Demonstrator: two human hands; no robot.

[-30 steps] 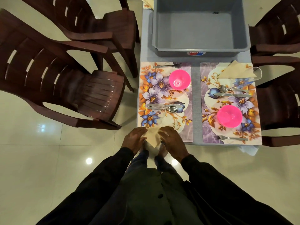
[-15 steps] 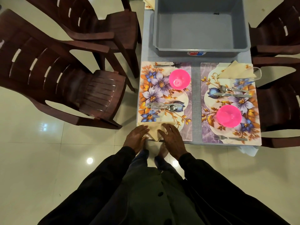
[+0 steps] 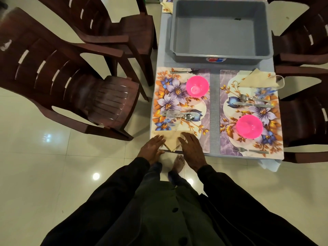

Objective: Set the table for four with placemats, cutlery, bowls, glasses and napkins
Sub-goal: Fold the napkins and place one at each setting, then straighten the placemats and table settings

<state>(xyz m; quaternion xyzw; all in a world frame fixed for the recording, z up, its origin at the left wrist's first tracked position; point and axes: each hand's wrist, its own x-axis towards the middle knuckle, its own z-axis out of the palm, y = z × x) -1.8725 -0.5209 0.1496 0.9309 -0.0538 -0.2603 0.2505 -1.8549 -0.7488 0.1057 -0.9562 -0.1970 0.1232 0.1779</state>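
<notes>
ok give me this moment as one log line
step: napkin laid on near-left placemat | left hand: fingers straight, touching napkin | right hand: fingers straight, touching napkin

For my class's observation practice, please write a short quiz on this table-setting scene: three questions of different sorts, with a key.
1. True or false: the grey tub is full of bowls.
2. What do the left hand and right hand press flat? A) a glass B) the folded napkin C) a spoon
3. Which piece of cutlery lies alone along the far edge of the placemat under the hands?

Key: 1 false; 2 B; 3 the fork.
</notes>
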